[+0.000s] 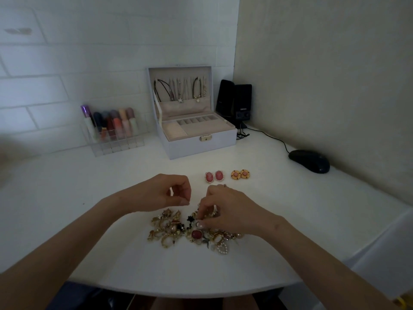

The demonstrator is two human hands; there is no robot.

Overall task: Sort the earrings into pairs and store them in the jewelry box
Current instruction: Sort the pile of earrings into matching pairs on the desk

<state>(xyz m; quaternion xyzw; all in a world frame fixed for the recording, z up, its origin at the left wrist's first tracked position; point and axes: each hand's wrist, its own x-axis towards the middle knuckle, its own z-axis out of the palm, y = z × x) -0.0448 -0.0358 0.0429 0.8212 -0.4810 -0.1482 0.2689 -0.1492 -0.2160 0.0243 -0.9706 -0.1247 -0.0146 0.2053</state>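
**Right hand (232,209) at the unsorted pile (178,229): grip and handling notes**

Right hand: the fingers are curled downward and the fingertips pinch a small piece at the far edge of the unsorted pile. The fingers hide which piece it is.

Left hand (165,193): it hovers just beside the right hand, above the pile's far left side. Thumb and forefinger are drawn together, but it cannot be determined whether they hold anything.

Location of parts:
- The unsorted pile lies on the bench (290,220) directly before the person. It holds gold-coloured pieces, pearl loops, a dark red stone and black items, all overlapping.
- A pink oval pair (214,176) and a gold round pair (240,174) lie beyond the hands, near each other. The two earrings of each pair touch.
- The jewelry box (196,139) stands open further back, well apart from the pile.

Handling (judgement):
- The pieces are probably light, small and rigid.
- Posts, hooks and pearl loops are likely to snag on neighbouring pieces, so each piece should be lifted slowly.
- Grip each piece by the rim of its solid body, not by dangling parts.
- Polished stones may slip between the fingers.
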